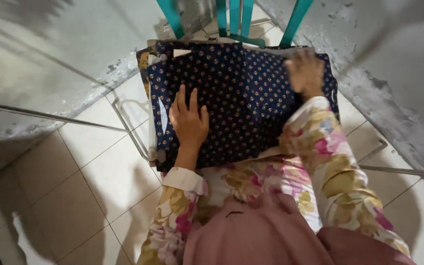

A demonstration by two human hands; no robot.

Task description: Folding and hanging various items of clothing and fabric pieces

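Navy cloth [244,93] with small pale dots lies spread flat over a low surface in front of the person, its near edge against their lap and its far edge just below the teal chair legs. One such cloth shows, and both hands rest on it.

Nearest the camera is a pink garment [256,235] across the lap, and two floral sleeves [332,162] in yellow, pink and cream run forward from it, one on each arm. The left hand [188,121] lies palm down on the near left part of the cloth, fingers stretched out and a little apart, holding nothing. A thin white strip [163,115] shows at the cloth's left edge just beside this hand.

Farther off, the right hand [304,72] presses on the far right part of the cloth near its corner. It is blurred, so whether its fingers are spread or closed together cannot be told; it does not appear to grip anything.

Beneath everything is a floor of pale square tiles [99,176]. One thin metal bar [50,115] crosses at the left. At the far edge four teal chair legs [231,17] rise out of view, with grey scuffed walls [393,88] on both sides.
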